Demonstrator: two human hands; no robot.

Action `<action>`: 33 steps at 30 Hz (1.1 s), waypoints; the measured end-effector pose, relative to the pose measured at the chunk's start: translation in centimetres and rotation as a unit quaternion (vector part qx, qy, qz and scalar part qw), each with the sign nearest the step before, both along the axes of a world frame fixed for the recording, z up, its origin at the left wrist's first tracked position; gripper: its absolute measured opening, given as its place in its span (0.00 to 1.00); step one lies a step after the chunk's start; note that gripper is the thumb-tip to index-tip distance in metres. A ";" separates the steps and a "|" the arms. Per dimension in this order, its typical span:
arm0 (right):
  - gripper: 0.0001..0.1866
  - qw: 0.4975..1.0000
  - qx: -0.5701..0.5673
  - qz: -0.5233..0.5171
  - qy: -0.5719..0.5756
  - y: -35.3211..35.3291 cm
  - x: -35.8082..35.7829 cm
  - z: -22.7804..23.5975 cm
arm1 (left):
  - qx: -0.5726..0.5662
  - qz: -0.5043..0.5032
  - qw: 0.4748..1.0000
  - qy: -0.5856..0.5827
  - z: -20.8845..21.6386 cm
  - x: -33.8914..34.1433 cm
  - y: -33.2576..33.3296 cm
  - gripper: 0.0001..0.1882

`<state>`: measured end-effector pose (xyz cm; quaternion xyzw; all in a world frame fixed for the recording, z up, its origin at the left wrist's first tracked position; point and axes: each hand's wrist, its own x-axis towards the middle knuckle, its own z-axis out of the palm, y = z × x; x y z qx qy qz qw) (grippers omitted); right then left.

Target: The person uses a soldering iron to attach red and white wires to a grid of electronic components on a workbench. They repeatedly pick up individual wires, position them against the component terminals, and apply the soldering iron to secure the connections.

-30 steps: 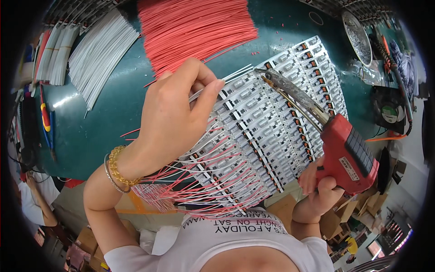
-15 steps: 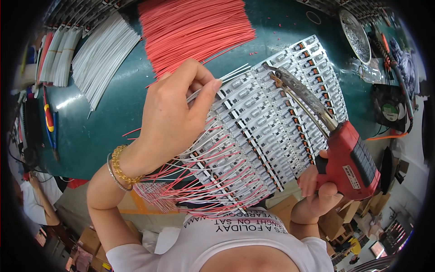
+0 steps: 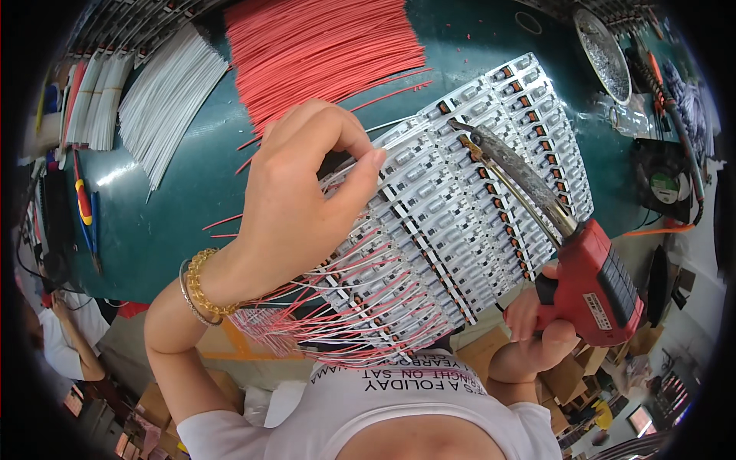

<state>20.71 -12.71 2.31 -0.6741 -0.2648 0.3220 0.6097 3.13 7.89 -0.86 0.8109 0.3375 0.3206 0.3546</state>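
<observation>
Your right hand (image 3: 540, 333) is gripping the red-and-black plastic soldering gun (image 3: 594, 295), its metal tip (image 3: 481, 138) pointing over the silver rectangular circuit-board panel (image 3: 452, 238) lying on the dark green tabletop (image 3: 153, 238). Your left hand (image 3: 295, 192) is curling at the panel's left edge; whether it is pinching anything cannot be told. Thin red and white wires (image 3: 345, 323) are trailing from the panel's lower left.

I'm spotting a red-and-yellow-handled tool (image 3: 83, 201) on the green surface (image 3: 130, 257), black fan (image 3: 659, 185) over right, cardboard boxes (image 3: 481, 356), plus a co-worker (image 3: 75, 349) in white.
</observation>
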 end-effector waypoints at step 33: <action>0.49 0.999 -0.020 -0.042 0.009 -0.3 -0.5 0.3 | -0.010 -0.001 1.000 -0.008 1.0 -0.4 0.1 0.04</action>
